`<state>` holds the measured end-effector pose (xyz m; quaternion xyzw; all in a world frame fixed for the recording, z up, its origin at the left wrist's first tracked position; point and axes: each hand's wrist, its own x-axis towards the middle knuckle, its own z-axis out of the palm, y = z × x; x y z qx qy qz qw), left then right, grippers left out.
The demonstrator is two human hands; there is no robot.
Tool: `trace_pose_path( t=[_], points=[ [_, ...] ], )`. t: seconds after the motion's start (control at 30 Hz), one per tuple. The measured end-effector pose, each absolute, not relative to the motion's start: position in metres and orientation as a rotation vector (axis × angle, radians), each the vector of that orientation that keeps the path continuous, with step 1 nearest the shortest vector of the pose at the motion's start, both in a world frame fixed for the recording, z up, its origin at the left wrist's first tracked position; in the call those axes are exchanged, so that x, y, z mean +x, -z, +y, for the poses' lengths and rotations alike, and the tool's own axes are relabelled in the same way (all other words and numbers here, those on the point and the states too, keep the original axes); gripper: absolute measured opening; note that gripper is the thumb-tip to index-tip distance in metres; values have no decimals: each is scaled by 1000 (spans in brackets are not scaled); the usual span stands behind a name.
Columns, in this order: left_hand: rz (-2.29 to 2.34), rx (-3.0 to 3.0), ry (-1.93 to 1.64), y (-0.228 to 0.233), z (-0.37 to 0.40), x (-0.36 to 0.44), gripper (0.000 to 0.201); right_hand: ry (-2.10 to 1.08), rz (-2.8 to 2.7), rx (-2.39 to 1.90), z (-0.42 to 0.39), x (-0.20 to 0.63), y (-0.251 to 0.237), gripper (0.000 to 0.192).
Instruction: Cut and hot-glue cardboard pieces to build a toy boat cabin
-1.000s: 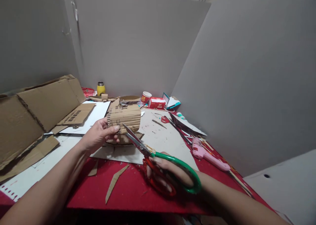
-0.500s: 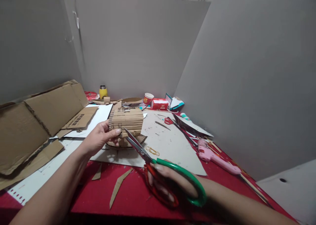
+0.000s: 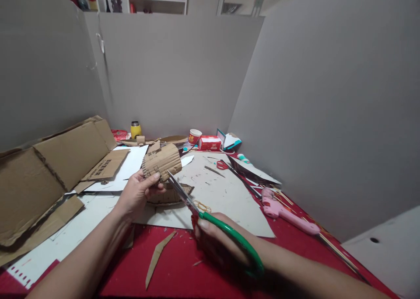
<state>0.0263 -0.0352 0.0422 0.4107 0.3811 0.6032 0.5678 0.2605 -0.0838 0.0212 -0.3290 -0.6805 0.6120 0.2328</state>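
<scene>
Between the thumb and fingers of my left hand [image 3: 139,192] is a curved piece of corrugated cardboard [image 3: 166,161] with printed marks. My right hand [image 3: 221,233] is wrapped round the handles of large scissors [image 3: 183,194], one green and one red. The scissor tips lie at the lower right edge of the cardboard; I cannot tell whether they touch it. Below and behind the blades rests another cardboard piece [image 3: 167,196] on the white sheet [image 3: 226,194]. A yellow rubber band [image 3: 202,206] lies by the scissors' pivot. Near the front is a thin bent cardboard scrap [image 3: 157,257].
A folded cardboard box [image 3: 72,146] stands at the left. On the right are a pink glue gun [image 3: 288,213] and small red-handled scissors [image 3: 223,165]. A paper cup [image 3: 194,136], red box [image 3: 210,143] and yellow bottle [image 3: 135,130] stand at the back, before grey partitions [image 3: 170,76].
The held cardboard has tilted and turned, its right end rising. The scissor blades have drawn closer together, and the red handle is now mostly hidden. My view has tipped slightly upward.
</scene>
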Motion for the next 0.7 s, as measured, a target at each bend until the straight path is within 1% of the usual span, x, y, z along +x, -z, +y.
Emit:
trace_pose_path(
  t=[0.17,0.27,0.5,0.7],
  points=[
    [881,951,-1401,-42,-37,29,34,-1601,-1916,-924,-85,261,-23,52],
    [874,958,-1395,-41,-37,28,35,-1478,-2042,-889,-77,265,-26,51],
    [868,1012,-1350,-39,-36,26,32,-1229,-2250,-912,-70,272,-32,49],
    [848,1039,-1340,-38,-37,25,31,-1154,-2321,-947,-67,274,-26,49]
  ],
)
